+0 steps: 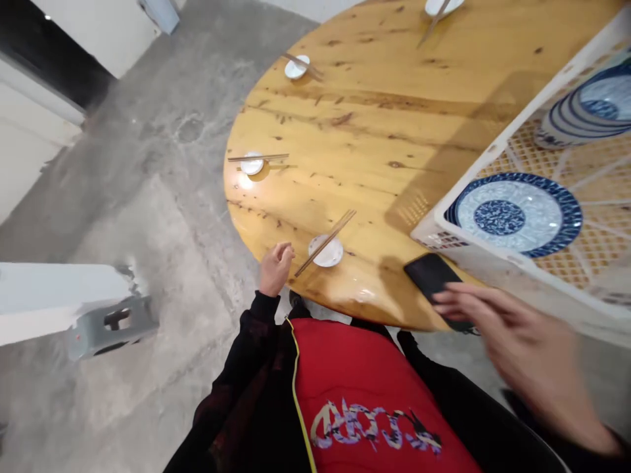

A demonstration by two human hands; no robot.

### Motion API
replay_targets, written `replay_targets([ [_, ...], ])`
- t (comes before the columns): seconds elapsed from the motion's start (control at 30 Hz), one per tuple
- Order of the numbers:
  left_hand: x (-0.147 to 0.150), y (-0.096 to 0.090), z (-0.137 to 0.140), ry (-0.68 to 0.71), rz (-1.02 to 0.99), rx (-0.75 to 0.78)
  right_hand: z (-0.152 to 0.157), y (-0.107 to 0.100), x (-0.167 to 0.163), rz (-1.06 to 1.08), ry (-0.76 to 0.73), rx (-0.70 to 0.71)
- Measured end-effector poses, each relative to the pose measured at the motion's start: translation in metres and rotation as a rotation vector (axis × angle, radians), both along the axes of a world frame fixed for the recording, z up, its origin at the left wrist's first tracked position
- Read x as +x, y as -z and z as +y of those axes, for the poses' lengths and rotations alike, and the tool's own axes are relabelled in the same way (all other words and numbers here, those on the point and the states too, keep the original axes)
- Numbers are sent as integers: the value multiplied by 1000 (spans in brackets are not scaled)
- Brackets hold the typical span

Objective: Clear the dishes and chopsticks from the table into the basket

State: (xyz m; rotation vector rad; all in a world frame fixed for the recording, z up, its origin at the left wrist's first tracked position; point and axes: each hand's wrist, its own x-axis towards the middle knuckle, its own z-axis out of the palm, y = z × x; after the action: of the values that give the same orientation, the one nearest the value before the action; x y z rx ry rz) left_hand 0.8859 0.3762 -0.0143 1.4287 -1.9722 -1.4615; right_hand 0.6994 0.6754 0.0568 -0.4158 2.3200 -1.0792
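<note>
Chopsticks (326,242) lie slanted across a small white saucer (326,252) near the front edge of the round wooden worktop (374,125), and the left hand (276,266) sits just beside their lower tips, at the worktop's rim. That hand is curled narrow, fingers bent in toward the palm, holding nothing that shows; whether a fingertip touches the chopsticks cannot be told. The right hand (522,355) is blurred, its fingers spread fairly wide, with the fingertips over or on a black phone (434,279) that lies flat at the worktop's edge; contact cannot be told for sure. Just right of the phone a white plastic crate (497,141) rests on the worktop, with a blue-and-white patterned plate (517,213) inside and a stack of blue-and-white bowls (586,112) further back. Three more saucers with chopsticks stand around the rim: one at the left (252,162), one further back (297,66), one at the top edge (441,6). A grey plastic stool (111,325) lies on the concrete floor, well apart to the left
</note>
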Motion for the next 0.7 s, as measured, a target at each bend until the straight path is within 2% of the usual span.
replay_targets([
  [0.03,11,4,-4,54,-6,-7,-22,8,14,-78,10,-67],
  [0.13,59,12,-20,158,-42,-27,-96,47,46,-47,-72,-21],
  [0.27,144,21,-46,90,-110,-56,-173,94,60,195,-126,268],
  [0.4,209,29,-63,-18,-176,-92,-215,119,66,307,-205,516],
  [0.53,225,37,-83,-29,-199,-150,-238,135,72,350,-232,628],
  [0.7,198,37,-133,132,-204,-317,-244,147,76,323,-189,667],
])
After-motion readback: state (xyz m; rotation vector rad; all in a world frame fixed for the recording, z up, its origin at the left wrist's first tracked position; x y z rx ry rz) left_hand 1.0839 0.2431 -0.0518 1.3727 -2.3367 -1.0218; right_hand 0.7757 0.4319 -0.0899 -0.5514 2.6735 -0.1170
